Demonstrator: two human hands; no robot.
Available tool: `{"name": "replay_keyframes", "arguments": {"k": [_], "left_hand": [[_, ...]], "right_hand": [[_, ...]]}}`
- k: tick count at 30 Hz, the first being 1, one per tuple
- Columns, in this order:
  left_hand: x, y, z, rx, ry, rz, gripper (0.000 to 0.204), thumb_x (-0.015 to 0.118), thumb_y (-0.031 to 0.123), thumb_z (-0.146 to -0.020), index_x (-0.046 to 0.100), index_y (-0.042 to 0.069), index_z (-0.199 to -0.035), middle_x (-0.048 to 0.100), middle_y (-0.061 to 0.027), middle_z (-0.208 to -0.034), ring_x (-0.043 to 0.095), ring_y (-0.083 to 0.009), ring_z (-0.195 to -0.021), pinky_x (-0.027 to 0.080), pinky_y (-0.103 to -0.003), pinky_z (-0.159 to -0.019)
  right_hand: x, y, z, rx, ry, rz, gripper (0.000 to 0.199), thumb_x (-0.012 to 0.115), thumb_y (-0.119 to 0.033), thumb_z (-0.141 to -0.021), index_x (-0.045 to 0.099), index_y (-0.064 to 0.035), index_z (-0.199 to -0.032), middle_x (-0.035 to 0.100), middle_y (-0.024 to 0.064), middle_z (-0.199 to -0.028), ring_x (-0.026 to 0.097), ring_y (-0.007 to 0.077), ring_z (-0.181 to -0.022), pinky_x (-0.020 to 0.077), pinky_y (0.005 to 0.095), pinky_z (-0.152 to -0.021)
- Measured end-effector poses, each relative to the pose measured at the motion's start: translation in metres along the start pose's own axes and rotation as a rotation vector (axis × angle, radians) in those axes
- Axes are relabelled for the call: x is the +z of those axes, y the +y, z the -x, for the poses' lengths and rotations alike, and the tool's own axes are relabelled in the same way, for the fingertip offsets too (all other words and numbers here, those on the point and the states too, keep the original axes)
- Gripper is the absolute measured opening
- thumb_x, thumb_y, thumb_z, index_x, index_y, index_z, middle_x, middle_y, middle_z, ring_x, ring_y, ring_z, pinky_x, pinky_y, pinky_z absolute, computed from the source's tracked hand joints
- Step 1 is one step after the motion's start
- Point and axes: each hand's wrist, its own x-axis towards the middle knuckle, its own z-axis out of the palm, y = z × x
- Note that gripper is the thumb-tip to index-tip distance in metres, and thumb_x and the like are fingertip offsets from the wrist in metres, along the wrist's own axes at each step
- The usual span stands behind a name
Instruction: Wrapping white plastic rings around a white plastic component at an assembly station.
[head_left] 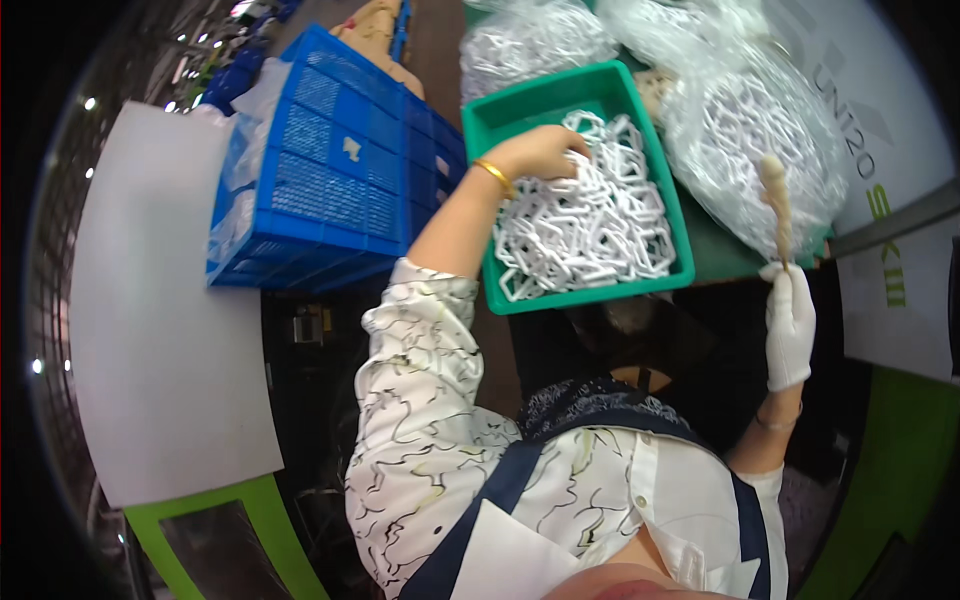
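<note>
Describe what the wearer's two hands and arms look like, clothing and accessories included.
The left hand is ungloved, with a gold-coloured bangle at the wrist; the left sleeve is white with dark, wavy lines and yellowish touches, leaving the forearm bare. The right hand wears a white glove, with a thin bracelet below it; the right sleeve looks white.

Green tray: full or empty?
Partly full: the green tray holds a heap of white links, but bare green shows at its far-left corner.
</note>
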Motion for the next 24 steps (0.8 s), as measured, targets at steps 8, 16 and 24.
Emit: {"name": "replay_keyframes", "arguments": {"k": [8,16,24], "left_hand": [[-0.006,0.027,0.019,-0.065,0.171,-0.023,0.038,0.059,0.003,-0.072,0.070,0.004,-0.108,0.070,-0.0197,-0.097,0.068,-0.0318,-0.089,0.052,-0.040,-0.079],[0.012,0.125,0.073,0.196,0.617,1.269,0.022,0.047,-0.002,-0.097,0.051,0.004,-0.117,0.062,-0.0100,-0.106,0.066,-0.0240,-0.097,0.057,-0.035,-0.083],[0.100,0.183,0.041,0.430,0.546,1.826,0.009,0.044,0.008,-0.102,0.051,0.007,-0.098,0.062,-0.0122,-0.106,0.059,-0.0291,-0.116,0.045,-0.042,-0.107]], "right_hand": [[-0.010,0.016,0.008,0.060,-0.028,-0.012,0.029,0.042,-0.027,-0.107,0.061,-0.0070,-0.101,0.032,-0.0103,-0.066,0.025,-0.0003,-0.053,0.0213,0.0195,-0.048],[0.015,0.004,0.008,-0.021,-0.085,-0.039,0.024,0.045,-0.023,-0.107,0.062,-0.0070,-0.102,0.037,-0.0090,-0.069,0.031,0.0003,-0.058,0.0255,0.0186,-0.052],[0.032,-0.031,0.028,-0.068,-0.105,-0.167,0.025,0.046,-0.022,-0.106,0.061,-0.0022,-0.105,0.052,-0.0004,-0.077,0.046,0.0059,-0.069,0.0374,0.0226,-0.063]]}}
